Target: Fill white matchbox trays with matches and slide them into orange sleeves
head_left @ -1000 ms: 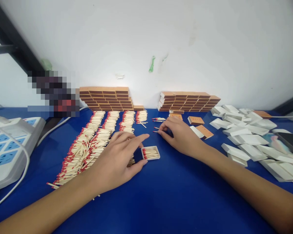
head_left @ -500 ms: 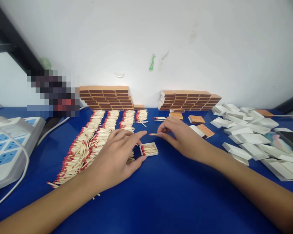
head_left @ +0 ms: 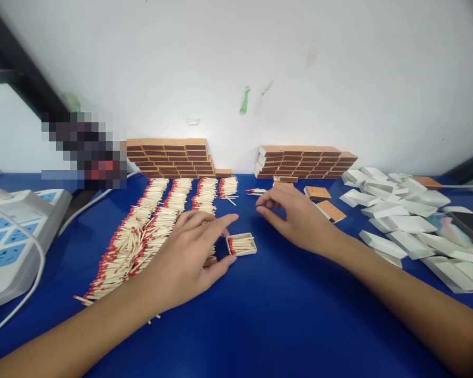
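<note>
A small white matchbox tray (head_left: 242,244) with red-tipped matches in it lies on the blue table (head_left: 268,320). My left hand (head_left: 189,252) grips the tray's left end between thumb and forefinger. My right hand (head_left: 295,215) hovers just right of and beyond the tray, its fingers apart and empty. Long rows of loose matches (head_left: 142,236) lie under and to the left of my left hand. A few stray matches (head_left: 256,191) rest beyond my right hand.
Two stacks of orange matchboxes (head_left: 169,157) (head_left: 303,161) stand against the white wall. Loose orange sleeves (head_left: 318,193) lie near my right hand. A pile of white empty trays (head_left: 402,220) fills the right side. A power strip (head_left: 11,236) with a cable sits at far left.
My right hand carried a single match from the table toward the tray, then let it go and drew back with its fingers apart. My left hand stayed at the tray.
</note>
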Motion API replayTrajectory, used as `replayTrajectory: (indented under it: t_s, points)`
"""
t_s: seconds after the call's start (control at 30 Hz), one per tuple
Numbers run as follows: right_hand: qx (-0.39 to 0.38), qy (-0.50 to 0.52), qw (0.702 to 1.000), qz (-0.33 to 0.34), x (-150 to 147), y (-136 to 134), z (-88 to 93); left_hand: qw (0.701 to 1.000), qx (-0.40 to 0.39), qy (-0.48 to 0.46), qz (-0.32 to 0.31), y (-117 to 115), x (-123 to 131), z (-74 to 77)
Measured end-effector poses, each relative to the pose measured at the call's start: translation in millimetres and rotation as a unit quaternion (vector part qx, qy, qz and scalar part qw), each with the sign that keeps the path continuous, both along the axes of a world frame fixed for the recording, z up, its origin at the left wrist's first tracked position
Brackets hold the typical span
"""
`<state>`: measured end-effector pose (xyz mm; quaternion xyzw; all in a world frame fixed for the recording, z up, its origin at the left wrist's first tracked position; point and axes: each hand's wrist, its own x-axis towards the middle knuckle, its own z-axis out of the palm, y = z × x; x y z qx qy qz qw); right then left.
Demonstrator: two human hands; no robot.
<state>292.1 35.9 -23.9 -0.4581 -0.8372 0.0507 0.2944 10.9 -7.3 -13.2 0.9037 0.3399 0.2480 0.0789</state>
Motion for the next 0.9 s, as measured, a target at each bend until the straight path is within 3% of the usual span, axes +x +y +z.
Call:
replayTrajectory:
  t_s: [0.23,0.57,0.9]
  points:
    - [0.052,-0.063,0.996,-0.047,20.7,32.8,-22.5,1.0,0.009,0.007,-0.01,0.1,1.1,-0.5]
    - [-0.021,-0.037,0.997,-0.062,17.7,30.7,-17.2,1.0,-0.01,-0.001,-0.006,-1.8,0.3,1.1]
    - [-0.021,-0.034,0.997,-0.066,6.7,22.5,-16.2,1.0,-0.007,0.005,-0.007,-0.9,0.9,0.5]
